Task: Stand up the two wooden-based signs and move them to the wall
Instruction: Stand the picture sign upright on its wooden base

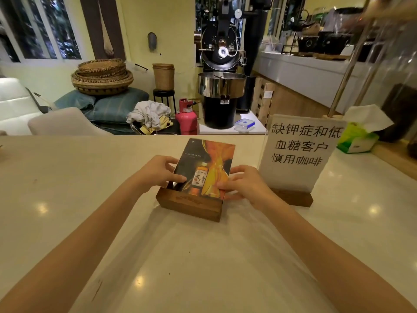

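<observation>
A sign with a dark and orange bottle picture (204, 163) rests on its wooden base (190, 205) in the middle of the white counter, its panel leaning away from me. My left hand (158, 171) grips the panel's left edge and my right hand (244, 182) grips its right edge, just above the base. To the right, a second sign with a white sheet of Chinese characters (300, 150) stands upright in its own wooden base (293, 197), untouched.
A green tissue box (357, 138) sits on the counter at the far right, beside a metal pole (345, 80). Beyond the counter's far edge stand a black coffee roaster (222, 71), a pink gas cylinder (187, 117) and stacked baskets (102, 76).
</observation>
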A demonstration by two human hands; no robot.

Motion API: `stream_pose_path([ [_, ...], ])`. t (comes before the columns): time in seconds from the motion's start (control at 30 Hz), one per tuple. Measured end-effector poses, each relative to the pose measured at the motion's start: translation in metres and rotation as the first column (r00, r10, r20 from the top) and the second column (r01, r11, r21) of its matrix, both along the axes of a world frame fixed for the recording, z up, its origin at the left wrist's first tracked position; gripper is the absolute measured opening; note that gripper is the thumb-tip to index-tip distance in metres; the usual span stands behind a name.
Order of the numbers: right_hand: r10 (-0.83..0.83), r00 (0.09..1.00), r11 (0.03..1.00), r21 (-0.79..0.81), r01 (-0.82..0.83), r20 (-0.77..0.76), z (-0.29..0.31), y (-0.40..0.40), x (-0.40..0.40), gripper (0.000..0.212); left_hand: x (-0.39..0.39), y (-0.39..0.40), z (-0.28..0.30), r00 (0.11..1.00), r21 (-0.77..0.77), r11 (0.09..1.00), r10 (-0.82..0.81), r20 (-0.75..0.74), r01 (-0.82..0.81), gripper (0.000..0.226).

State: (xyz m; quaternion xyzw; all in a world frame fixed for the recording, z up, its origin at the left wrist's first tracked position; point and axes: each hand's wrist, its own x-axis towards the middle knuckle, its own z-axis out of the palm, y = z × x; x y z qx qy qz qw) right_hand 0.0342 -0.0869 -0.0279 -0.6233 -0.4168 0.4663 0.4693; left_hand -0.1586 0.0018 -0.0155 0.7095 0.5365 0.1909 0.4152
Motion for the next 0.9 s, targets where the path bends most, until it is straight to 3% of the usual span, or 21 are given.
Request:
stream_pose_path([
  [0.3, -0.074, 0.965, 0.963, 0.268, 0.003, 0.253, 0.008, 0.004, 0.006, 0.045, 0.010, 0.000, 0.000, 0.986, 0.312, 0.946, 0.038, 0.160, -0.087, 0.066],
  [0.5, -0.170, 0.921, 0.901, 0.433, 0.002, 0.349, 0.000, 0.001, 0.006, 0.045, 0.015, -0.007, -0.003, 0.974, 0.408, 0.899, 0.076, 0.214, -0.160, 0.062],
  [0.9, -0.243, 0.870, 0.826, 0.562, -0.048, 0.430, -0.016, -0.008, 0.005, 0.041, 0.018, -0.017, -0.013, 0.960, 0.458, 0.862, 0.106, 0.258, -0.218, 0.052],
])
